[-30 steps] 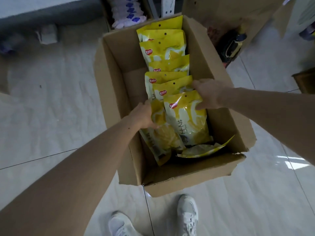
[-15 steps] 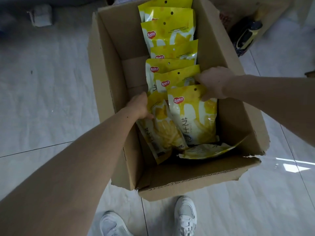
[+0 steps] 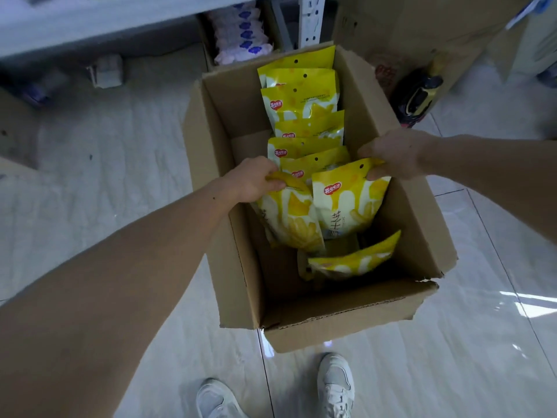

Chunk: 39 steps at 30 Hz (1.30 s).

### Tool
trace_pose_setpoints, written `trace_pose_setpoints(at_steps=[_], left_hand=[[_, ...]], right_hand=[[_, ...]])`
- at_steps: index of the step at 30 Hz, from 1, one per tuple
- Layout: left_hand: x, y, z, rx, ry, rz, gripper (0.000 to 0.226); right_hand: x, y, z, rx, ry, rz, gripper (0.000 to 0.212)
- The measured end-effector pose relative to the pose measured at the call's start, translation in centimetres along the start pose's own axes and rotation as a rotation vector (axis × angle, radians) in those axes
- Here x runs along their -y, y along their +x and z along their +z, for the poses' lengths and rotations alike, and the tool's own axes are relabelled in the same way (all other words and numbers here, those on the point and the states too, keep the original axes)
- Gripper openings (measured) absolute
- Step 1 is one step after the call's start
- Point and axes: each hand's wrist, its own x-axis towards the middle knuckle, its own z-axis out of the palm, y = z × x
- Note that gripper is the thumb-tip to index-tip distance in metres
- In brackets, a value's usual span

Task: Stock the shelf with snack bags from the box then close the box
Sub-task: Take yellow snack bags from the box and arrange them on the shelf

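Snack bags fill the open cardboard box (image 3: 223,137) that stands on the pale tiled floor (image 3: 105,182), its flaps up and its near flap torn at the right corner. Beyond the two hands, a row of yellow snack bags (image 3: 301,101) stands upright in a file running back to the far wall of the box. The left hand (image 3: 256,179) grips the crumpled top edge of one yellow bag (image 3: 295,224), fingers curled round it, so that the bag hangs tilted below the fist. Just beside it, to the right, the right hand (image 3: 391,153) pinches the top right corner of a second bag (image 3: 346,203), thumb in front; this one hangs upright with its red logo showing. Whether either bag's bottom touches the box floor I can't quite tell. Below and nearer than both grips, a loose bag (image 3: 355,260) lies slanted in the bottom of the box. A pair of white sneakers (image 3: 336,384) stands at the near side of the box.
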Motion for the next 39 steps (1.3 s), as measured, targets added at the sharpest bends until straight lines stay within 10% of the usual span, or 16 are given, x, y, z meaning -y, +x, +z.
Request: trace_pose_setpoints(at_steps=[26, 39], left_hand=[[-14.3, -23.2, -33.3, -0.306, 0.313, -0.109, 0.040], [-26.7, -40.5, -44.9, -0.444, 0.382, 0.116, 0.035]], right_hand=[[3.2, -22.6, -32.8, -0.133, -0.132, -0.069, 0.031], [11.1, -34.7, -44.0, -0.203, -0.066, -0.285, 0.030]])
